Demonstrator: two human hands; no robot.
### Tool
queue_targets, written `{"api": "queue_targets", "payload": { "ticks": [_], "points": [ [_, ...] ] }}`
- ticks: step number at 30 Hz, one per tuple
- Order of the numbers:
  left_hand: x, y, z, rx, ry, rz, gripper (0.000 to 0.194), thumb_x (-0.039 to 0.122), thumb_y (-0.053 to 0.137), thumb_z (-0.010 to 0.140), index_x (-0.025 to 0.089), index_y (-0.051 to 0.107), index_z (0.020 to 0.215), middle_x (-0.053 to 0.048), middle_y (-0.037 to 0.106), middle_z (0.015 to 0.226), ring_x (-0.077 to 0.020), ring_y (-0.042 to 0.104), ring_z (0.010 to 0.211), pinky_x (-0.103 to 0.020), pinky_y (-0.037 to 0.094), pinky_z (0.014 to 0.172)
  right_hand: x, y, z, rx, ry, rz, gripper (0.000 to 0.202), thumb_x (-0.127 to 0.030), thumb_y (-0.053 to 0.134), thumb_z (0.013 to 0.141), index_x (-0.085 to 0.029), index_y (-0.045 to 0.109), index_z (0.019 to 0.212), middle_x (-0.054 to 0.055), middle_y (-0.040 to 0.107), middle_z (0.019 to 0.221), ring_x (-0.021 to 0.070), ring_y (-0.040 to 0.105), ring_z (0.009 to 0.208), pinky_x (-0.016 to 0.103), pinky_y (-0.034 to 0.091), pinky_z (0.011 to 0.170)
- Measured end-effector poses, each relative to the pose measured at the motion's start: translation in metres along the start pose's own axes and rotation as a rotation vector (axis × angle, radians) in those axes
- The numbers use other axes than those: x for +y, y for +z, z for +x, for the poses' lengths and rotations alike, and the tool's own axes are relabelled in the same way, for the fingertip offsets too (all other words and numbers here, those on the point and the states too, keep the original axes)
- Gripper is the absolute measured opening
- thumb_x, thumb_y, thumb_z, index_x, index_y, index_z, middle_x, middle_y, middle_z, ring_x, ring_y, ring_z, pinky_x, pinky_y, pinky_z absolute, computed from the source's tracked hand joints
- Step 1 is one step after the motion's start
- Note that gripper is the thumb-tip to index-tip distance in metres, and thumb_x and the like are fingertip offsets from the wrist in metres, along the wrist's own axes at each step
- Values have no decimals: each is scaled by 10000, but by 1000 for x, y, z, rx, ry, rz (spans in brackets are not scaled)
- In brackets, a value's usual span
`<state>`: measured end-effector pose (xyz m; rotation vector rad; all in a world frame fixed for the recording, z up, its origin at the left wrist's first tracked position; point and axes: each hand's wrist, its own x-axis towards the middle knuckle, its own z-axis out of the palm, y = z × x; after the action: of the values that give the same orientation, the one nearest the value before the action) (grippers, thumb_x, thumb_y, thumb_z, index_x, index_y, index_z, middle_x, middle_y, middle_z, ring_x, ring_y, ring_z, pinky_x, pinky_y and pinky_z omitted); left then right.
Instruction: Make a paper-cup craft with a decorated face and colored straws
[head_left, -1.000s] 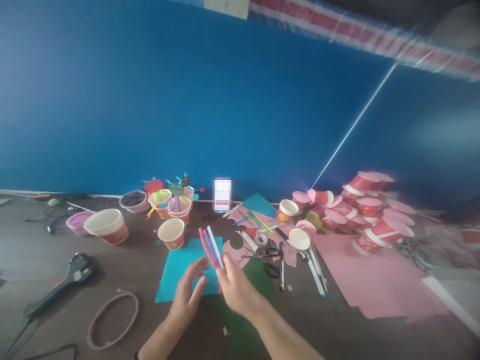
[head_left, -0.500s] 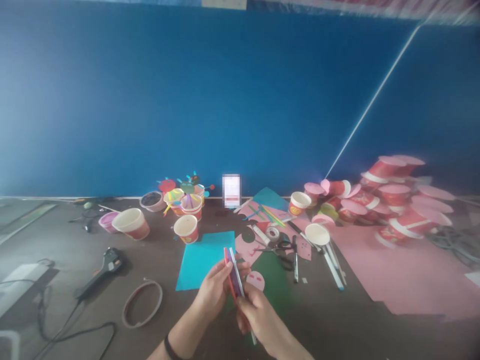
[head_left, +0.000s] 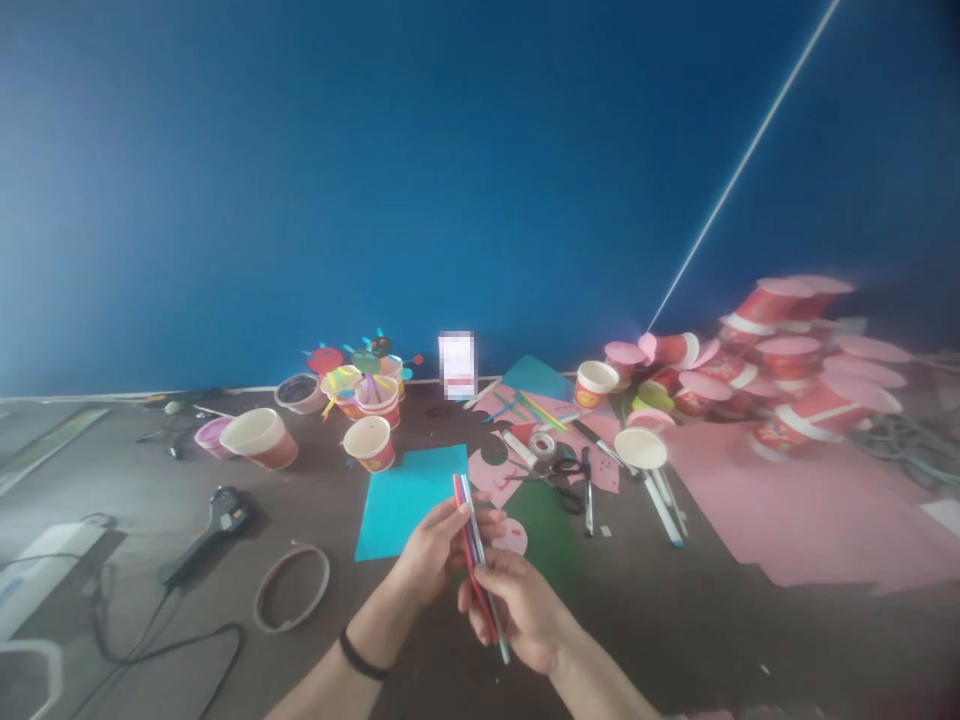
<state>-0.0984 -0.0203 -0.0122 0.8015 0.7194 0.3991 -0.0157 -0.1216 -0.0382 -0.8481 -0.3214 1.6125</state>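
A small bundle of thin straw-like sticks (head_left: 474, 560), red, purple and pale white-blue, slants between my hands near the front of the table. My left hand (head_left: 437, 543) grips the bundle towards its upper end, thumb on top. Lower down, my right hand (head_left: 517, 600) has its thumb against the pale stick and its fingers underneath. Beneath and beyond the hands lie a turquoise sheet (head_left: 416, 500), a green sheet (head_left: 546, 540) and a pink paper circle (head_left: 513, 537) with darker pink marks. Black scissors (head_left: 562, 480) rest just past the green sheet.
At left are a glue gun (head_left: 217, 520) with its cord and a tape roll (head_left: 261, 600). Paper cups (head_left: 369, 445) and one large cup (head_left: 261, 440) stand further back. Pink-topped red cups (head_left: 787, 360) pile up at right behind a pink sheet (head_left: 757, 520). Markers (head_left: 661, 510) lie nearby.
The view has tipped slightly downward. The sticks in my hands are drawn closer together, and my right hand's fingers have shifted a little along them.
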Motion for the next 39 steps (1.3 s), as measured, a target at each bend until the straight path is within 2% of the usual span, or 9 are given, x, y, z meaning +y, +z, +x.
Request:
{"api": "queue_targets", "payload": {
  "ticks": [3, 5, 8, 10, 15, 21, 26, 33, 39],
  "points": [
    [0, -1, 4, -12, 2, 10, 275, 353, 583, 829, 138, 553, 999, -117, 709, 922, -220, 695, 828, -246, 552, 592, -1, -4, 0, -25, 17, 19, 242, -350, 582, 806, -108, 576, 805, 66, 677, 665, 109, 564, 403, 198, 371, 379],
    [1, -1, 6, -15, 17, -16, 231, 346, 569, 839, 147, 545, 956, -106, 708, 921, -213, 697, 803, -244, 547, 565, -3, -5, -2, -32, 26, 47, 302, -378, 523, 843, -87, 603, 850, 106, 697, 734, 152, 644, 523, 227, 437, 462],
    [7, -1, 8, -31, 48, -78, 177, 301, 534, 865, 151, 537, 958, -106, 702, 962, -196, 695, 804, -272, 555, 651, -6, -6, -6, -67, 42, 84, 434, -419, 403, 896, -51, 610, 996, 161, 706, 839, 209, 692, 708, 284, 480, 602],
    [11, -2, 10, -51, 78, -100, 147, 263, 521, 874, 139, 540, 949, -121, 702, 958, -197, 694, 806, -300, 547, 736, -7, -6, -9, -87, 63, 76, 457, -430, 394, 895, -50, 593, 1052, 175, 704, 876, 222, 694, 732, 299, 477, 621],
    [10, -2, 11, -61, 124, -94, 138, 222, 519, 872, 115, 555, 951, -163, 698, 966, -241, 694, 825, -327, 544, 735, -2, -6, -11, -99, 94, -20, 430, -443, 505, 839, -79, 570, 1058, 151, 705, 848, 218, 693, 677, 287, 470, 579],
    [7, -3, 11, -47, 105, -134, 154, 220, 499, 888, 119, 562, 986, -171, 685, 1012, -238, 688, 850, -299, 546, 691, 5, -5, -14, -158, 97, -57, 331, -318, 518, 820, -119, 504, 1084, 113, 700, 822, 195, 687, 606, 258, 457, 526],
    [8, -10, 15, 6, 100, -195, 140, 201, 490, 894, 117, 565, 976, -163, 687, 1012, -229, 688, 855, -299, 550, 686, 7, -8, -21, -198, 101, -17, 382, -216, 533, 780, -124, 451, 1142, 116, 689, 895, 199, 694, 650, 269, 474, 555],
    [7, -10, 14, 12, 100, -214, 153, 196, 492, 892, 112, 578, 987, -160, 697, 989, -234, 691, 858, -305, 557, 687, 13, -12, -24, -169, 107, -30, 360, -298, 503, 845, -107, 452, 1145, 129, 691, 876, 192, 689, 616, 259, 466, 525],
    [7, -6, 9, 32, 124, -196, 151, 189, 518, 876, 118, 585, 991, -151, 700, 985, -239, 690, 866, -305, 558, 688, 18, -13, -21, -119, 81, -20, 377, -395, 529, 841, -102, 503, 1077, 62, 673, 685, 168, 641, 495, 252, 450, 464]
  ]
}}
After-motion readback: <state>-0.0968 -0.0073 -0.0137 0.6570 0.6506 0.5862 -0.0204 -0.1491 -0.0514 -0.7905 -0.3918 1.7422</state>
